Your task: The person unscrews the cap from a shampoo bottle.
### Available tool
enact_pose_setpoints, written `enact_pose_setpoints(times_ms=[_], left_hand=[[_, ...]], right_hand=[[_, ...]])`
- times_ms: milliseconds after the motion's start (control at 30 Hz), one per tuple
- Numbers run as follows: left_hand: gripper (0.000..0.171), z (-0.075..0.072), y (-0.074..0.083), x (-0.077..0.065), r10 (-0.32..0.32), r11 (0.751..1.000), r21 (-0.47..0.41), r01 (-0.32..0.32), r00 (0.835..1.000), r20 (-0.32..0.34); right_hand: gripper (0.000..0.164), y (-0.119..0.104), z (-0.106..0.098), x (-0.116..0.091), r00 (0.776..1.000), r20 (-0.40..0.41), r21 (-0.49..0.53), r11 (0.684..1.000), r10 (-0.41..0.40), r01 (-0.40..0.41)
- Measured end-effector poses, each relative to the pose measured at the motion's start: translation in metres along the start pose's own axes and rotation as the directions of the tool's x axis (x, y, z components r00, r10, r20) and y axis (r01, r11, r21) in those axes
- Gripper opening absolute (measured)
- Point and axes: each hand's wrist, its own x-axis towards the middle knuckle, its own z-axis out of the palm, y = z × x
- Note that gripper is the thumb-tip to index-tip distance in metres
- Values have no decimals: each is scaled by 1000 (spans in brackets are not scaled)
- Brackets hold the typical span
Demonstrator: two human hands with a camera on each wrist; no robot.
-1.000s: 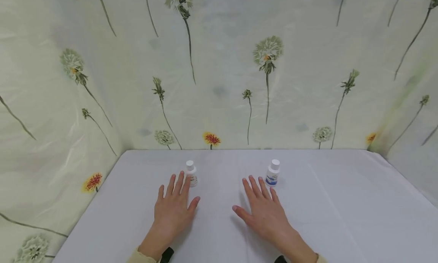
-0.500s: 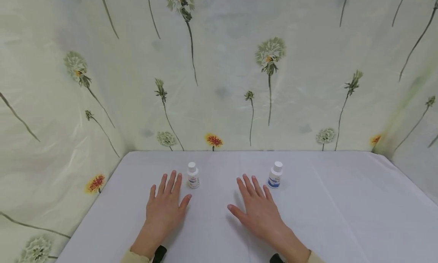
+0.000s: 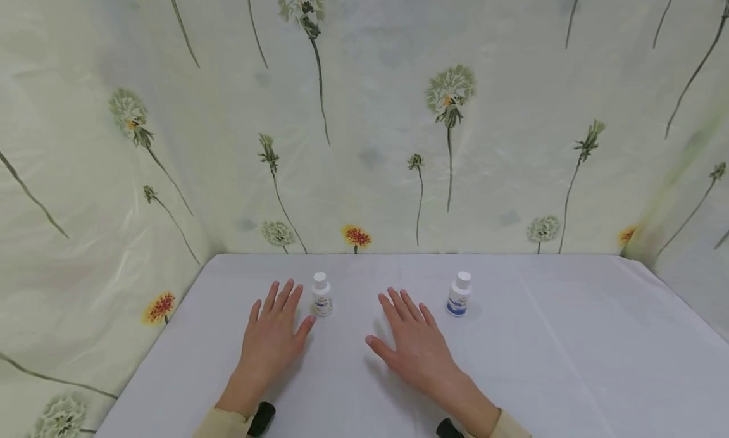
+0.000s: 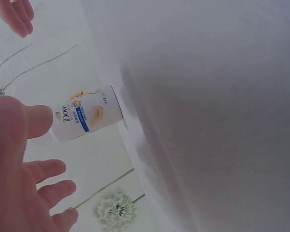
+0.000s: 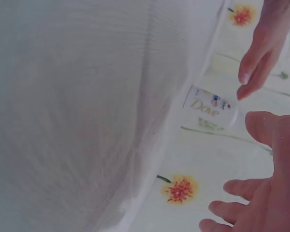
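Two small white bottles with white caps stand upright on the white tabletop. The left bottle (image 3: 322,297) is just right of my left hand (image 3: 271,337), whose fingers are spread and straight above the cloth. In the left wrist view a white Dove bottle (image 4: 89,113) with a blue-striped label appears beyond the thumb, partly covered by it. My right hand (image 3: 417,344) hovers with straight, spread fingers, left of and nearer than the right bottle (image 3: 458,295), which has a blue band low on its label. Neither hand holds anything. A Dove bottle (image 5: 210,108) also shows in the right wrist view.
A white cloth covers the table (image 3: 364,387). Behind it and at both sides hangs a pale curtain (image 3: 364,109) printed with dandelions and orange flowers. Dark straps (image 3: 262,419) sit at the wrists, below beige sleeves (image 3: 222,423).
Both hands have moved left relative to the bottles. The left hand, which overlapped the left bottle, now leaves it uncovered; the right hand has drawn away from the right bottle.
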Motion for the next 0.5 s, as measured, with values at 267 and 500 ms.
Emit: enact_pose_setpoints(times_ms=[267,500], left_hand=[[55,1,-3,8,-26,978,-209,25,1000,1],[52,4,-6,13,-88,938,-339,80,996,-9]], right_hand=[[70,1,2,9,999,-5,72,996,-49,50],[65,2,5,16,997,-21,178,981,-71,73]])
